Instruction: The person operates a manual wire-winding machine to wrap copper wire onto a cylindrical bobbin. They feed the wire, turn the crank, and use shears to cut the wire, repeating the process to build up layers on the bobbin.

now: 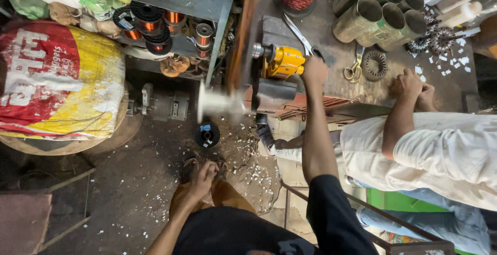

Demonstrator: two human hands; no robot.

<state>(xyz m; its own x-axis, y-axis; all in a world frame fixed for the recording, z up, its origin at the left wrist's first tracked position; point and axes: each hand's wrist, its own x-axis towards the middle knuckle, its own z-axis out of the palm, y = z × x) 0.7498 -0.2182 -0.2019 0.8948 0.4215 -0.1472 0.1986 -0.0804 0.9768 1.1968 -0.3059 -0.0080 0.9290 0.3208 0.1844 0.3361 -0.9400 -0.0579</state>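
Right hand (314, 71) was raised at the end of a straight arm, fingers curled shut; what was gripped under the fist could not be told, probably a handle hidden by the hand. The yellow winder (283, 62) sat just left of that hand, touching or nearly touching it. The winder's long axis ran leftward from the hand, through a grey shaft stub toward a blurred spinning wheel (239, 37) beyond the winder.

Left hand (203, 177) was kept low, well below and left of the winder, resting closed on the person's knee, nothing seen held. The right hand was clearly the nearer one to the winder.

A black spool (207, 135) lay on the floor, below and left of the winder. Scissors (354, 71) lay on the tabletop (336, 53) right of the winder. A co-worker's fist (406, 85) was pressed on the tabletop further right of the winder.
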